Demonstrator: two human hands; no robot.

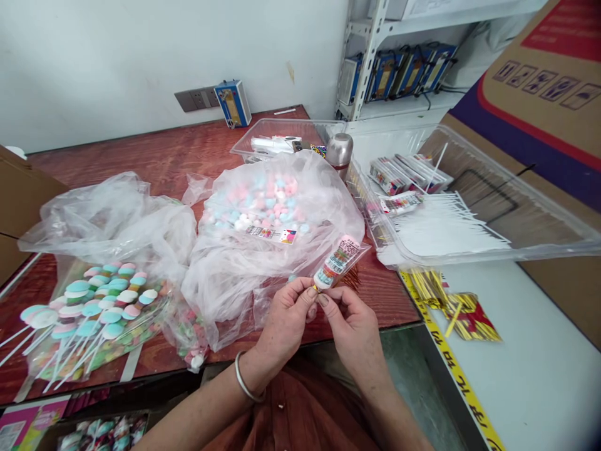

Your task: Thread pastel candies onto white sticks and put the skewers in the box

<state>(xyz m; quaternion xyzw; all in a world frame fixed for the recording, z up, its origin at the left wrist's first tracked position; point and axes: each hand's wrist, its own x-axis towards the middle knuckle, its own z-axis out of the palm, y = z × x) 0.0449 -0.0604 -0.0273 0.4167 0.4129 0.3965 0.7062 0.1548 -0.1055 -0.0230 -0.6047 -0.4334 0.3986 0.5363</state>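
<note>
- One wrapped sweet [337,262] is in a clear, printed bag, so that part looks done.
- A bit of yellow tie [315,288] shows at the bottom of its bag. I think closing the bag is the step in hand, but the fingers hide whether the tie is tight.
- Lots of sweets on sticks [113,294] lie on the left with no bags on, so they seem left to do.
- The big bag [277,194] holds many loose puffy sweets with no sticks that I can see.
- More gold ties [425,287] lie on the right, below the clear tub [469,255].
- The left hand [291,313] and right hand [352,319] are close together, both pinching the bottom of the wrapped sweet with thumbs and fingers.
- The wrapped sweet sticks up just past the fingertips, tilted right, in front of the big bag, near the table's [164,150] front edge.
</note>
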